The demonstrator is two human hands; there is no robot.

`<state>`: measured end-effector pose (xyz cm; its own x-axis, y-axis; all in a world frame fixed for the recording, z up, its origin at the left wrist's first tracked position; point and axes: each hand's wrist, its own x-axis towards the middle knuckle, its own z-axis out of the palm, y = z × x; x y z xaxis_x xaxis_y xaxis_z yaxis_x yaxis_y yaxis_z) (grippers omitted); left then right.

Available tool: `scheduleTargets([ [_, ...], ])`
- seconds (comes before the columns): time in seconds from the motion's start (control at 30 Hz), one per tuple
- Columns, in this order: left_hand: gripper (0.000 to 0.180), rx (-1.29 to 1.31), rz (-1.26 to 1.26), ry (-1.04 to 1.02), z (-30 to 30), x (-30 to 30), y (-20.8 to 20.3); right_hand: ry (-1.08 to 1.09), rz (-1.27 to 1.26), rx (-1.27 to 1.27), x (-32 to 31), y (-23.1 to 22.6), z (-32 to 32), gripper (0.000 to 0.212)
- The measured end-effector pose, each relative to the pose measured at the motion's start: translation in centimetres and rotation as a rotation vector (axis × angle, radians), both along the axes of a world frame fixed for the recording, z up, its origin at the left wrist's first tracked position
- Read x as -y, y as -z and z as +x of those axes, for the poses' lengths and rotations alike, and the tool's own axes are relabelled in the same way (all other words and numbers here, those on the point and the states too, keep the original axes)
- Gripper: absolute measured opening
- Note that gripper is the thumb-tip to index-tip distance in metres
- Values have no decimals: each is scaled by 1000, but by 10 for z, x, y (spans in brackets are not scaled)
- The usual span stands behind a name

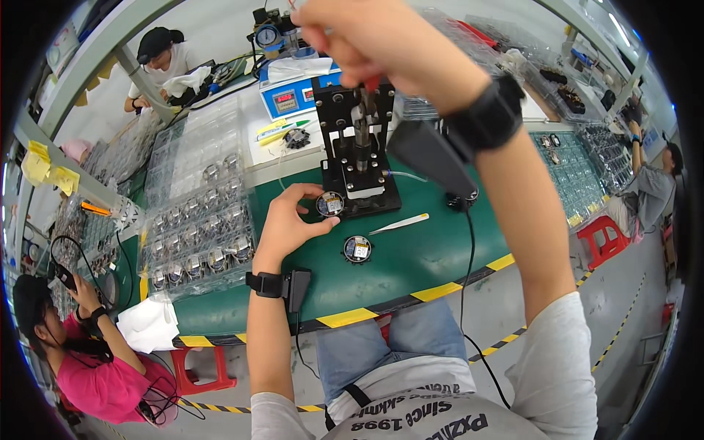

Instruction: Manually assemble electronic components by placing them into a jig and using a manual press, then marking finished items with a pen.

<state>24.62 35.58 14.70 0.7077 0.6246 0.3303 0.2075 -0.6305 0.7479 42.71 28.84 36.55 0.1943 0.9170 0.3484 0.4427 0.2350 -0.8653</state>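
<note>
Perhaps for steadiness, the left hand (288,222) pinches a round black module (331,204) beside the black metal press (361,139), the right hand's (361,37) grip above it unclear.

A green benchtop (433,253), bordered by yellow-and-black striped tape (348,317), is supporting a black hand press (378,207); white tweezers (402,223) and a round module (357,249) are lying before it, clear plastic trays (192,150) resting at left.

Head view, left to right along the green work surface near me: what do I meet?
Clear plastic tray of round modules, left hand pinching a round electronic module, loose round electronic module, white tweezers, partly hidden dark round part.
</note>
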Motion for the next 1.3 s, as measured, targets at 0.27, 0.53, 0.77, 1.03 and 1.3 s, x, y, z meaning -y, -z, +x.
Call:
scheduleTargets([
  [0.27,54,-113,66,-53,42,5,4,-33,-27,-235,-49,-4,16,24],
  [0.53,60,-171,48,-106,56,10,12,-204,-162,-387,-54,-9,23,23],
  [0.77,54,-126,-28,-425,86,46,-5,-179,-7,-459,-58,2,23,26],
  [1.03,48,-187,-155,-329,71,33,-14,-93,2,-206,-30,-13,5,29],
  [1.3,34,-186,-199,108,4,9,-16,27,769,454,28,86,-27,23],
])
